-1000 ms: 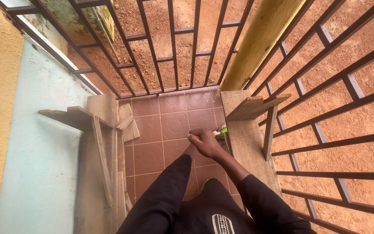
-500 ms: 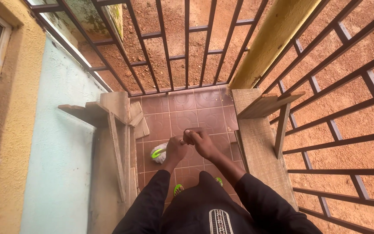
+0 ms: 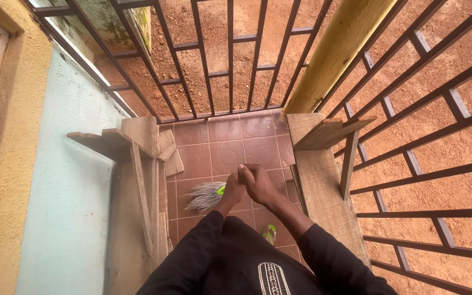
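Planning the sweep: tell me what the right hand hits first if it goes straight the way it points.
Probably the left hand: the right hand points toward it and seems to touch it. Beyond lies the broom.

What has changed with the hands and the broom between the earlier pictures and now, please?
A second ago only one hand reached toward the right-hand wooden bench. Since then the left hand has come up to meet the right hand, and the two are now pressed together. The broom, unseen at first, has appeared at the left hand, its bristles spreading left over the tiled floor. The benches and railing have not moved.
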